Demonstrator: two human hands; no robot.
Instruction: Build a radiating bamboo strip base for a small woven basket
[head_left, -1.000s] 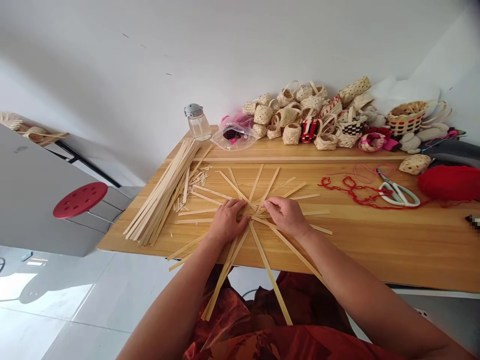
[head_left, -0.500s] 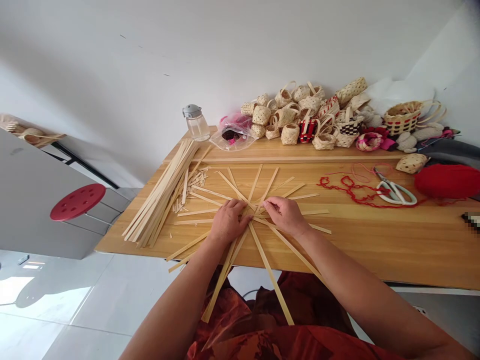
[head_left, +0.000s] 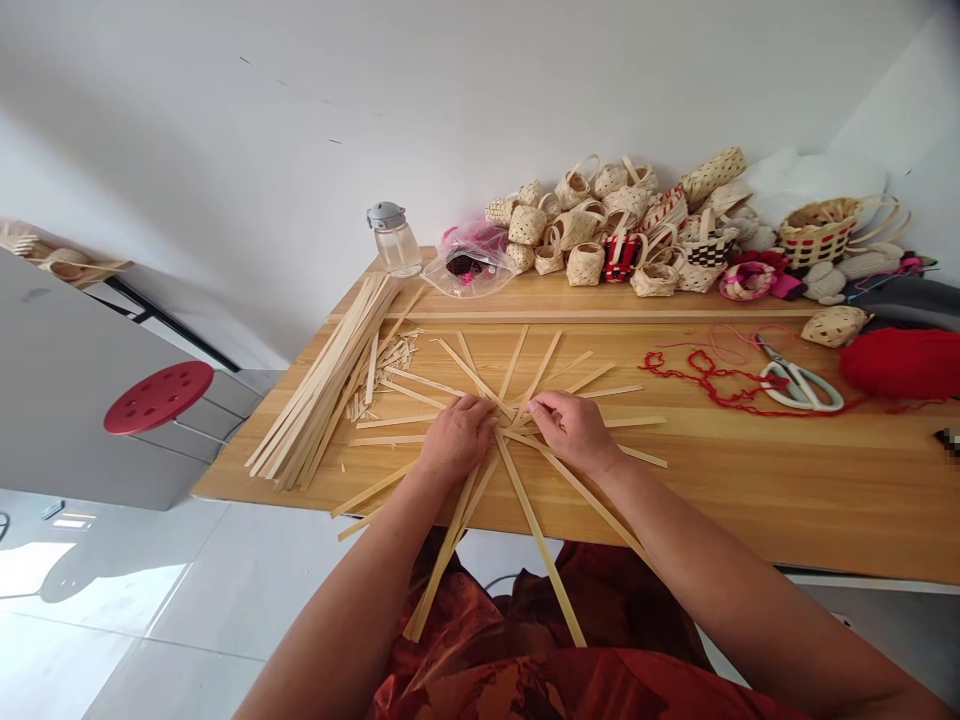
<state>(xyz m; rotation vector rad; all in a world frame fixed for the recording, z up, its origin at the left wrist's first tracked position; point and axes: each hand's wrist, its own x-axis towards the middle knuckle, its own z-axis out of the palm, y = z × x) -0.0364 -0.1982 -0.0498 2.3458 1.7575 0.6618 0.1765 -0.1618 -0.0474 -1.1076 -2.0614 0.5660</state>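
Pale flat wooden strips (head_left: 529, 510) cross at one centre and fan out like a star on the table, two or more reaching past its front edge over my lap. My left hand (head_left: 459, 437) rests on the left side of the crossing, fingers bent over the strips and holding them down. On the right side, my right hand (head_left: 571, 432) is closed, thumb and forefinger pinching a strip close to the centre. The fingertips partly cover the crossing, so how the strips overlap there is hard to see.
A bundle of long strips (head_left: 322, 385) and small offcuts (head_left: 394, 360) lie left. Behind stand a water bottle (head_left: 395, 245), a plastic bag (head_left: 472, 265) and several small woven baskets (head_left: 585, 262). Scissors (head_left: 802, 385), red yarn (head_left: 709, 375) lie right; a red stool (head_left: 159, 398) stands left.
My left thumb has drawn in toward the fingers at the crossing. My right hand keeps its pinch in nearly the same place. The view has shifted slightly.
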